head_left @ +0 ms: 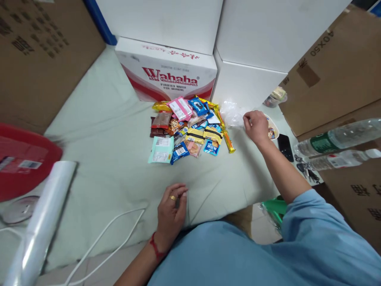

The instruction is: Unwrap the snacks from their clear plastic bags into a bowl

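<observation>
1 snack pile [195, 135], probably light, slick, crushable (pinch sealed edges), lies on cloth [98, 151] beyond the half-curled, empty left hand [171, 212]; the right hand [257, 125] is bent beside a bag [231, 114], grip unclear.

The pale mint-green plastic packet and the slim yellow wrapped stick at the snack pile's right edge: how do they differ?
The pale mint-green plastic packet is broad and nearly rectangular; the slim yellow wrapped stick is long and narrow.
The packet has a pale front with a white label; the stick looks shiny and golden.
Both lie at the edge of the snack pile.
</observation>
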Demonstrator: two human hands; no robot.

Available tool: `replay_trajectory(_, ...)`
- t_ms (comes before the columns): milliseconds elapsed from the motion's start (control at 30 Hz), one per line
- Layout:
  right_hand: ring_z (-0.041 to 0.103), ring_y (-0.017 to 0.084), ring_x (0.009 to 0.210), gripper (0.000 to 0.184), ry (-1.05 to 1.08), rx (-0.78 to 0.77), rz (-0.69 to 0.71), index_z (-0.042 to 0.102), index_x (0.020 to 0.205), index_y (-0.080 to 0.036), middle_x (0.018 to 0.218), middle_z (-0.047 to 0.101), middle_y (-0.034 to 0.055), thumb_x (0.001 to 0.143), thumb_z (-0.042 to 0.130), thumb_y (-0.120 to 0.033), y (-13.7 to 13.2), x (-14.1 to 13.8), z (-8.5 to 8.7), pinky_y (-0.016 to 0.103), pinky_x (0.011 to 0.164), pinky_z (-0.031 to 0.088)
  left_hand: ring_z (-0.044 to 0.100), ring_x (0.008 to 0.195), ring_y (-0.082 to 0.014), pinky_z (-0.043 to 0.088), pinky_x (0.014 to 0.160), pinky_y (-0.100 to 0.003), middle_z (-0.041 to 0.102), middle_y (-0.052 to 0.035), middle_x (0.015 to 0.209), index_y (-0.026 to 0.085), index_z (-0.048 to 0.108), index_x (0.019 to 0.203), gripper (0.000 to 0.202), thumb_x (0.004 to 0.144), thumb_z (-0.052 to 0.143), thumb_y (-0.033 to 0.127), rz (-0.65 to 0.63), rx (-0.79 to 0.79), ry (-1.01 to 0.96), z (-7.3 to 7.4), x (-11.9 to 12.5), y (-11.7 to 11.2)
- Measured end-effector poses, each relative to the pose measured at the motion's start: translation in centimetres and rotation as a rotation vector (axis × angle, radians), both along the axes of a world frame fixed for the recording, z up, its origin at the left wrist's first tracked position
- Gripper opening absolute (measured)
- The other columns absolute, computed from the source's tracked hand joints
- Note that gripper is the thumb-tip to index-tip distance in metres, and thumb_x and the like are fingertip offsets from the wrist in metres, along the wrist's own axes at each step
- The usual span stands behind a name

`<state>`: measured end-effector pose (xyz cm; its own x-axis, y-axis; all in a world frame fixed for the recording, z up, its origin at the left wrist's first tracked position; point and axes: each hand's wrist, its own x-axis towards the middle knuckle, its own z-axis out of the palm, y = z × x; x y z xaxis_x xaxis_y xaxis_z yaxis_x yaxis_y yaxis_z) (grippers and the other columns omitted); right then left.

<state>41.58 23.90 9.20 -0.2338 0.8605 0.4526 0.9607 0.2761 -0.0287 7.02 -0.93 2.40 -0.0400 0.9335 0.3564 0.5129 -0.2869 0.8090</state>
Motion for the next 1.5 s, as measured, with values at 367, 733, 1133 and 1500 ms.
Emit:
replay_trajectory(367, 0.047, 0.033, 0.106, 0.017, -0.036, -0.069, -0.009, 0.066, 0.091, -0.021, 0.109, 0.065, 0.0155, 0.097, 0.050, -0.023, 1.0, -1.3, 0.1, 0.046, 0.086, 0.038, 0.068, 0.098, -0.0155, 0.055, 0.085, -0.028, 0.068, -0.0055, 0.107, 0.022, 0.068, 0.101, 0.015, 0.098, 0.054, 0.018, 0.005, -0.012, -0.006, 0.8, 0.3, -0.4)
replay_trajectory(733, 0.025, 0.004, 0.043, 0.031, 1.698, -0.820, -0.126, 0.056, 0.079, -0.021, 0.057, 0.040, -0.0099, 0.064, 0.081, -0.033, -14.1, -8.3, 0.1, 0.017, 0.038, 0.013, 0.063, 0.095, -0.0165, 0.055, 0.076, -0.028, 0.062, -0.0069, 0.111, 0.021, 0.063, 0.115, 0.025, 0.095, 0.063, 0.036, -0.039, -0.160, -0.341, 1.2, 4.0, 2.0)
replay_trajectory(1133, 0.015, 0.001, 0.038, 0.027, 1.879, -1.307, -0.158, 0.060, 0.078, -0.019, 0.050, 0.038, -0.0122, 0.061, 0.079, -0.026, -16.7, -10.0, -4.1, 0.012, 0.032, 0.010, 0.057, 0.074, -0.0144, 0.046, 0.070, -0.026, 0.066, -0.0004, 0.081, 0.017, 0.067, 0.091, 0.041, 0.080, 0.076, 0.056, -0.080, -0.582, -0.768, -0.3, 2.2, 4.3)
replay_trajectory(1500, 0.041, 0.011, 0.049, 0.015, 1.296, 0.048, -0.143, 0.050, 0.083, -0.027, 0.066, 0.047, -0.0053, 0.082, 0.062, -0.036, -7.4, -3.0, 1.0, 0.023, 0.042, 0.036, 0.052, 0.073, -0.0118, 0.045, 0.068, -0.024, 0.059, 0.0027, 0.081, 0.020, 0.063, 0.089, 0.047, 0.076, 0.078, 0.062, 0.100, -0.572, -1.029, -0.2, 1.7, 4.4)
